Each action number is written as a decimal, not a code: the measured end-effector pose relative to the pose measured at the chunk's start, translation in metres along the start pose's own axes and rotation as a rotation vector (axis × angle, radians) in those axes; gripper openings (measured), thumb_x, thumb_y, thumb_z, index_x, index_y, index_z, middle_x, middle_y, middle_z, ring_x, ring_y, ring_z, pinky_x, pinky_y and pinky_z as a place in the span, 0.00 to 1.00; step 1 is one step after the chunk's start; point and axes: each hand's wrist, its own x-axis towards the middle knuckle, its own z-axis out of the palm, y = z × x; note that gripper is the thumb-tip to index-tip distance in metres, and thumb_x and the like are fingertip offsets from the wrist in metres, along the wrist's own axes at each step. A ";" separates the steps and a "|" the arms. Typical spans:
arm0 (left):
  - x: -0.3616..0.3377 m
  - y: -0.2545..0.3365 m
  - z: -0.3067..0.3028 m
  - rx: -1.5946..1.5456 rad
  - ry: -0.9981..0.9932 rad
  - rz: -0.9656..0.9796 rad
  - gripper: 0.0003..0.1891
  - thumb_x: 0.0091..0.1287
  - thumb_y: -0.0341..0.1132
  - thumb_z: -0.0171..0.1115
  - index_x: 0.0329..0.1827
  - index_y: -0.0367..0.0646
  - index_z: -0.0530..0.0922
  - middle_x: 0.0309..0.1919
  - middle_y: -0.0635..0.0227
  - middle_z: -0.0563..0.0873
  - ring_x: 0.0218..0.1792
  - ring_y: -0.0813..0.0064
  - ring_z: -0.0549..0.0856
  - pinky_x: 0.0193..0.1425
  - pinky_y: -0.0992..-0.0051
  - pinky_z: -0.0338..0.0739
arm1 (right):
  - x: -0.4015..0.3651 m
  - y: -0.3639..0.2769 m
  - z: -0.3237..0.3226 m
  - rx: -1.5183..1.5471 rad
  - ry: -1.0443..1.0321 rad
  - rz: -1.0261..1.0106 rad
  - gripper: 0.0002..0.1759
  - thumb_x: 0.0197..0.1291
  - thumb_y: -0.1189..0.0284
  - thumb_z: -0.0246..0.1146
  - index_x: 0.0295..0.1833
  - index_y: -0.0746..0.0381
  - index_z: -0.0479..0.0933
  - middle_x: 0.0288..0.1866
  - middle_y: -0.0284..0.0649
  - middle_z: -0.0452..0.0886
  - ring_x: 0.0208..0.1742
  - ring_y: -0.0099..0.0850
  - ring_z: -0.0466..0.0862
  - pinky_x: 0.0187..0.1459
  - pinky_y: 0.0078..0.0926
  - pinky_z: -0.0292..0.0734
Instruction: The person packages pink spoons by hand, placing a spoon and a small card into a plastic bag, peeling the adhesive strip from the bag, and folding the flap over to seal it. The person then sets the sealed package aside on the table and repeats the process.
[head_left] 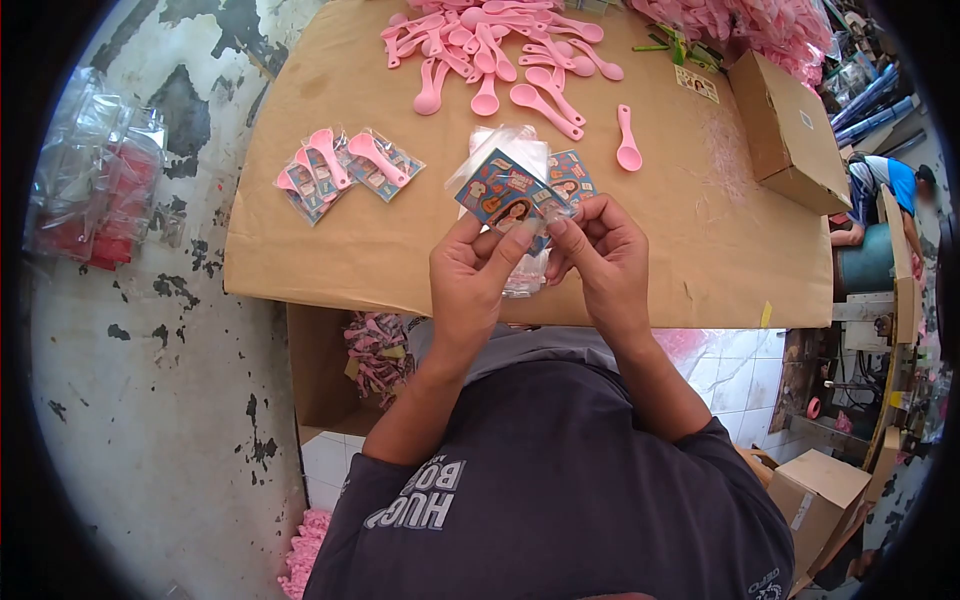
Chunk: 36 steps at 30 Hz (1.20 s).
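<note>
Now, hands: left hand (475, 275) and right hand (600, 250) pinched on card (505, 195), clear bag (512, 150).
Grip: corners best held lightly, unbent.

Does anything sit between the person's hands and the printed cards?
Nothing visible does. The left hand and right hand pinch the printed cards and the clear bag directly, above the cardboard sheet.
</note>
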 end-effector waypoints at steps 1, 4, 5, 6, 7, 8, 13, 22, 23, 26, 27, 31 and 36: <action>-0.001 0.002 0.000 -0.002 0.002 0.003 0.19 0.75 0.26 0.66 0.67 0.32 0.78 0.52 0.59 0.91 0.49 0.81 0.88 0.54 0.79 0.82 | 0.000 0.001 0.001 -0.023 0.001 -0.030 0.10 0.73 0.70 0.69 0.46 0.63 0.75 0.33 0.33 0.83 0.29 0.18 0.83 0.28 0.14 0.78; -0.005 0.006 0.000 -0.038 0.007 -0.046 0.19 0.75 0.26 0.66 0.67 0.33 0.78 0.52 0.59 0.91 0.50 0.81 0.87 0.55 0.79 0.82 | 0.002 0.002 0.006 -0.087 0.017 -0.049 0.10 0.73 0.70 0.68 0.47 0.63 0.75 0.33 0.32 0.83 0.31 0.17 0.82 0.29 0.13 0.76; -0.006 0.007 0.000 -0.045 0.004 -0.060 0.20 0.75 0.25 0.66 0.67 0.32 0.77 0.53 0.60 0.90 0.50 0.81 0.88 0.57 0.79 0.81 | 0.002 0.003 0.008 -0.125 0.035 -0.040 0.09 0.73 0.71 0.68 0.48 0.63 0.75 0.34 0.31 0.83 0.32 0.16 0.81 0.30 0.13 0.76; -0.007 0.007 -0.001 -0.052 0.003 -0.074 0.20 0.74 0.24 0.66 0.68 0.32 0.77 0.53 0.60 0.90 0.51 0.81 0.88 0.59 0.78 0.80 | 0.003 0.004 0.009 -0.127 0.030 -0.036 0.09 0.73 0.71 0.68 0.48 0.63 0.75 0.34 0.31 0.83 0.32 0.16 0.81 0.30 0.13 0.76; -0.008 0.007 -0.004 -0.053 0.009 -0.073 0.20 0.74 0.24 0.66 0.68 0.32 0.77 0.53 0.60 0.90 0.51 0.81 0.88 0.59 0.78 0.80 | 0.004 0.004 0.010 -0.112 0.016 -0.040 0.09 0.73 0.71 0.67 0.50 0.64 0.76 0.35 0.31 0.83 0.32 0.16 0.81 0.30 0.13 0.76; -0.007 0.007 -0.006 -0.032 0.000 -0.073 0.20 0.74 0.24 0.66 0.68 0.32 0.76 0.55 0.59 0.89 0.53 0.80 0.87 0.60 0.77 0.80 | 0.004 0.005 0.010 -0.096 0.003 -0.045 0.10 0.74 0.71 0.67 0.52 0.65 0.77 0.36 0.31 0.84 0.33 0.16 0.81 0.30 0.14 0.76; -0.002 0.005 -0.013 -0.078 0.011 -0.001 0.23 0.77 0.25 0.61 0.74 0.33 0.72 0.59 0.54 0.88 0.55 0.76 0.87 0.62 0.74 0.81 | 0.002 0.003 0.005 -0.064 -0.073 -0.005 0.12 0.73 0.72 0.67 0.55 0.68 0.79 0.36 0.34 0.86 0.33 0.17 0.83 0.30 0.14 0.77; 0.003 0.015 0.000 -0.299 -0.029 0.066 0.28 0.81 0.29 0.54 0.83 0.39 0.61 0.68 0.44 0.80 0.67 0.57 0.83 0.66 0.61 0.84 | -0.005 0.001 0.001 -0.049 -0.096 0.096 0.10 0.72 0.74 0.68 0.52 0.68 0.79 0.34 0.37 0.86 0.27 0.19 0.84 0.29 0.17 0.80; 0.002 0.013 0.003 -0.297 -0.032 0.065 0.28 0.81 0.29 0.54 0.83 0.39 0.61 0.68 0.44 0.80 0.67 0.57 0.83 0.66 0.61 0.84 | -0.004 0.003 -0.001 -0.031 -0.068 0.084 0.10 0.72 0.73 0.68 0.51 0.68 0.79 0.35 0.37 0.87 0.26 0.20 0.84 0.28 0.17 0.80; -0.002 0.008 0.009 -0.278 -0.017 0.053 0.28 0.81 0.29 0.54 0.83 0.39 0.61 0.69 0.46 0.80 0.66 0.61 0.84 0.67 0.64 0.83 | -0.005 0.007 -0.005 -0.105 -0.049 0.084 0.10 0.73 0.72 0.68 0.51 0.67 0.78 0.36 0.37 0.87 0.27 0.19 0.83 0.27 0.16 0.79; -0.001 0.007 0.009 -0.276 -0.016 0.053 0.28 0.81 0.29 0.54 0.83 0.39 0.61 0.69 0.46 0.80 0.66 0.61 0.84 0.67 0.64 0.83 | -0.004 0.009 -0.002 -0.103 -0.050 0.085 0.10 0.73 0.72 0.68 0.51 0.67 0.78 0.36 0.37 0.87 0.27 0.19 0.83 0.27 0.16 0.79; 0.000 0.006 0.007 -0.271 -0.033 0.044 0.30 0.80 0.27 0.53 0.84 0.42 0.59 0.69 0.42 0.79 0.68 0.57 0.82 0.70 0.63 0.81 | -0.004 0.006 0.012 0.030 -0.037 -0.023 0.10 0.72 0.70 0.69 0.50 0.66 0.80 0.36 0.35 0.86 0.28 0.17 0.82 0.25 0.15 0.77; 0.006 0.008 0.004 -0.316 -0.034 0.119 0.30 0.80 0.26 0.50 0.84 0.46 0.57 0.67 0.39 0.80 0.68 0.55 0.83 0.73 0.59 0.79 | -0.008 0.003 0.005 -0.030 -0.080 0.149 0.10 0.71 0.70 0.70 0.47 0.65 0.81 0.36 0.34 0.86 0.29 0.16 0.81 0.28 0.16 0.79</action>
